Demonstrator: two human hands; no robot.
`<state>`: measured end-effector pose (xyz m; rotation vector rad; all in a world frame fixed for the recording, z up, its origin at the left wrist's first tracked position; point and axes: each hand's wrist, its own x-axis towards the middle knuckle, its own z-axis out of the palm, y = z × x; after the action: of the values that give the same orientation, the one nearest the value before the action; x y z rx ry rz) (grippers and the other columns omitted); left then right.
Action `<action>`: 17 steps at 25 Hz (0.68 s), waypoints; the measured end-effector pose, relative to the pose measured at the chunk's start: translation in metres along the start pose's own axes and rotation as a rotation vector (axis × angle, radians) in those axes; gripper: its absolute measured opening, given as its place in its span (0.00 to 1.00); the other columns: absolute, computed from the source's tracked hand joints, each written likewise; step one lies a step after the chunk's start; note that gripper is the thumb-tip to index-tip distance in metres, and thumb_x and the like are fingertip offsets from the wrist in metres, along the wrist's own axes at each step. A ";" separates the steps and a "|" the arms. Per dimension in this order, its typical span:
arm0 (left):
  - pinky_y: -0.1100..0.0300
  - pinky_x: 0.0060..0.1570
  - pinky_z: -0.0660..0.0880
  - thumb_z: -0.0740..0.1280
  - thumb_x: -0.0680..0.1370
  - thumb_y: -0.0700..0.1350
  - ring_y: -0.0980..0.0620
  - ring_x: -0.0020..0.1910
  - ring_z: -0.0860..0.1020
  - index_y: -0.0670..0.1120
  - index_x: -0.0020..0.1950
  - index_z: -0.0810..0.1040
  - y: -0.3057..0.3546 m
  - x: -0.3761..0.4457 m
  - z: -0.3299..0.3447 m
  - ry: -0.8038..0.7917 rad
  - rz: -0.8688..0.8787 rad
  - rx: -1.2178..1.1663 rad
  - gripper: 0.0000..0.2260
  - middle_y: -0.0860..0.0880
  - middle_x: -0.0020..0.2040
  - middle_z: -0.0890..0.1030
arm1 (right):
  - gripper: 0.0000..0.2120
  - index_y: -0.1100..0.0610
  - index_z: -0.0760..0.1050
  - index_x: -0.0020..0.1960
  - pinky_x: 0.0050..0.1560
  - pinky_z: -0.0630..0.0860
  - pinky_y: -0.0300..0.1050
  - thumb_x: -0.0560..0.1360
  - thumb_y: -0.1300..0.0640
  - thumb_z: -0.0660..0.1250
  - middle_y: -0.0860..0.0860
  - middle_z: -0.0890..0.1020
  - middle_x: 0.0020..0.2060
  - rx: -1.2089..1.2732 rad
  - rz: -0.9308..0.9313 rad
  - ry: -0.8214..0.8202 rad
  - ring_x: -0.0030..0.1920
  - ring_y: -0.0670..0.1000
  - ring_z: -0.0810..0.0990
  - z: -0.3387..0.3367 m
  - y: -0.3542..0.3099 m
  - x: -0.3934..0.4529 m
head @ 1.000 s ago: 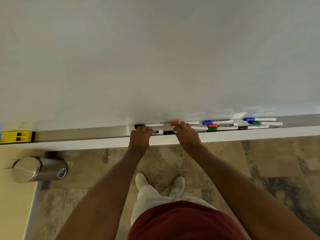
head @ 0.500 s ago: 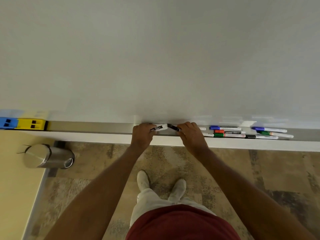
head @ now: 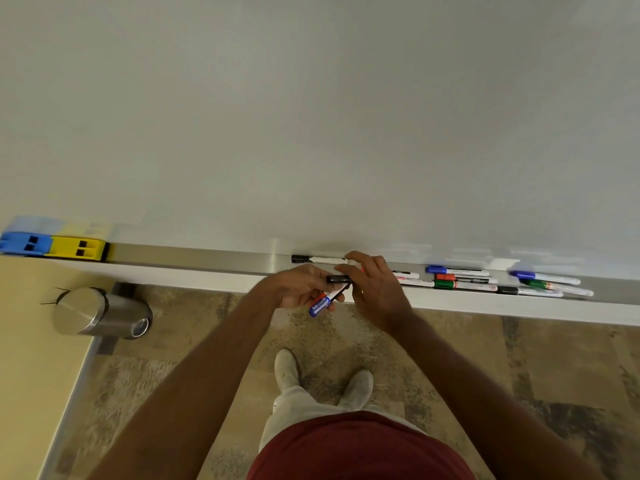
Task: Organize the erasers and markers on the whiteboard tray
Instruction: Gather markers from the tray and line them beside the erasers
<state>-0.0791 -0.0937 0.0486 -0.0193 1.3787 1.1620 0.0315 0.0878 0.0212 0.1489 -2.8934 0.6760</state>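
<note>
Left hand (head: 301,285) gripping 2 markers (head: 323,301), right hand (head: 372,289) pinching black cap (head: 339,279), 2 erasers (head: 52,244)

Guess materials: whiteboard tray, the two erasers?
Tray: looks like brushed metal, probably aluminium; grey, soft streaky sheen. Blue eraser and yellow eraser: likely moulded plastic; saturated uniform colour, crisp rectangular recesses. Pad material not visible.

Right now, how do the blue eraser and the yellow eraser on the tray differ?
The blue eraser sits at the tray's far left end, cut off by the frame edge; the yellow eraser sits just right of it, fully visible. They differ in colour. Both are blocky, share two dark rectangular slots, and rest end to end on the whiteboard tray.
</note>
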 end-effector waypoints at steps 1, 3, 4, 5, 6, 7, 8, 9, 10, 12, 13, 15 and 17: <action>0.50 0.52 0.82 0.69 0.79 0.42 0.45 0.50 0.83 0.41 0.63 0.79 0.004 -0.002 0.002 -0.026 -0.002 0.015 0.13 0.41 0.52 0.85 | 0.23 0.52 0.76 0.67 0.57 0.73 0.45 0.74 0.66 0.69 0.52 0.76 0.68 -0.002 -0.003 0.001 0.61 0.54 0.72 0.001 0.001 0.001; 0.51 0.49 0.83 0.69 0.79 0.40 0.45 0.50 0.83 0.42 0.65 0.78 0.012 -0.006 0.007 -0.048 0.020 -0.005 0.14 0.43 0.53 0.85 | 0.17 0.53 0.78 0.64 0.53 0.76 0.46 0.76 0.62 0.70 0.52 0.80 0.63 0.049 0.010 0.007 0.58 0.54 0.74 0.001 0.003 0.000; 0.52 0.47 0.83 0.69 0.80 0.39 0.46 0.50 0.84 0.42 0.67 0.77 0.015 -0.008 0.010 -0.043 0.032 -0.039 0.15 0.44 0.54 0.85 | 0.15 0.53 0.78 0.64 0.51 0.76 0.45 0.77 0.61 0.70 0.51 0.82 0.61 0.094 0.038 -0.009 0.56 0.53 0.75 -0.001 0.002 0.000; 0.53 0.45 0.83 0.68 0.79 0.39 0.47 0.48 0.85 0.42 0.67 0.77 0.016 -0.011 0.011 -0.028 0.035 -0.077 0.16 0.43 0.54 0.85 | 0.14 0.53 0.78 0.64 0.50 0.74 0.43 0.78 0.60 0.69 0.51 0.83 0.59 0.149 0.088 -0.039 0.55 0.53 0.75 -0.003 0.001 -0.001; 0.55 0.43 0.84 0.69 0.79 0.40 0.48 0.44 0.85 0.41 0.66 0.77 0.016 -0.013 0.011 -0.008 0.029 -0.114 0.15 0.42 0.53 0.85 | 0.14 0.53 0.79 0.64 0.49 0.73 0.42 0.79 0.59 0.68 0.51 0.83 0.57 0.215 0.153 -0.085 0.54 0.52 0.76 -0.005 0.001 -0.001; 0.57 0.40 0.84 0.69 0.78 0.43 0.49 0.40 0.84 0.41 0.65 0.77 0.015 -0.015 0.009 0.005 0.016 -0.151 0.15 0.40 0.51 0.85 | 0.13 0.53 0.79 0.64 0.48 0.72 0.42 0.80 0.57 0.67 0.51 0.83 0.55 0.287 0.222 -0.152 0.52 0.51 0.77 -0.007 0.001 -0.001; 0.58 0.38 0.83 0.69 0.78 0.47 0.49 0.36 0.84 0.40 0.63 0.77 0.012 -0.016 0.006 0.007 0.012 -0.188 0.16 0.38 0.49 0.85 | 0.11 0.52 0.79 0.62 0.47 0.72 0.43 0.81 0.56 0.66 0.51 0.83 0.52 0.363 0.282 -0.225 0.50 0.50 0.77 -0.009 0.000 -0.001; 0.58 0.35 0.82 0.67 0.79 0.49 0.48 0.34 0.83 0.40 0.63 0.78 0.008 -0.016 0.004 -0.001 0.020 -0.222 0.17 0.37 0.48 0.84 | 0.08 0.49 0.79 0.59 0.44 0.73 0.42 0.81 0.54 0.66 0.52 0.83 0.48 0.455 0.340 -0.287 0.45 0.49 0.78 -0.011 -0.002 0.000; 0.59 0.33 0.80 0.65 0.81 0.51 0.48 0.33 0.81 0.40 0.62 0.78 0.004 -0.014 0.001 0.009 0.040 -0.246 0.17 0.38 0.46 0.84 | 0.05 0.47 0.78 0.55 0.40 0.73 0.41 0.80 0.52 0.67 0.54 0.83 0.45 0.569 0.404 -0.321 0.41 0.49 0.77 -0.013 -0.005 0.000; 0.60 0.32 0.74 0.63 0.81 0.49 0.51 0.33 0.77 0.41 0.61 0.80 -0.004 -0.010 0.003 0.075 0.101 -0.280 0.15 0.43 0.42 0.81 | 0.03 0.45 0.77 0.53 0.33 0.72 0.37 0.80 0.51 0.68 0.55 0.85 0.42 0.837 0.527 -0.332 0.35 0.49 0.76 -0.015 -0.011 0.000; 0.60 0.34 0.72 0.64 0.79 0.48 0.52 0.36 0.76 0.43 0.62 0.81 -0.007 -0.008 0.006 0.101 0.144 -0.282 0.15 0.45 0.43 0.80 | 0.04 0.47 0.77 0.55 0.31 0.72 0.36 0.80 0.51 0.67 0.53 0.85 0.41 0.942 0.575 -0.336 0.34 0.49 0.75 -0.016 -0.013 -0.001; 0.57 0.44 0.72 0.67 0.79 0.46 0.51 0.46 0.77 0.46 0.67 0.78 -0.014 -0.005 0.015 0.107 0.249 -0.269 0.16 0.47 0.52 0.81 | 0.08 0.53 0.77 0.56 0.31 0.72 0.36 0.81 0.49 0.66 0.50 0.83 0.36 1.032 0.654 -0.385 0.31 0.46 0.75 -0.015 -0.017 -0.002; 0.52 0.54 0.73 0.67 0.80 0.47 0.49 0.54 0.78 0.48 0.69 0.77 -0.023 -0.001 0.024 0.135 0.329 -0.353 0.17 0.46 0.58 0.82 | 0.13 0.57 0.78 0.55 0.31 0.72 0.38 0.81 0.48 0.66 0.51 0.81 0.34 1.064 0.700 -0.446 0.30 0.46 0.74 -0.010 -0.018 -0.004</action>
<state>-0.0472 -0.0907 0.0420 -0.1285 1.3077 1.6968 0.0396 0.0765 0.0367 -0.6965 -2.5206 2.4918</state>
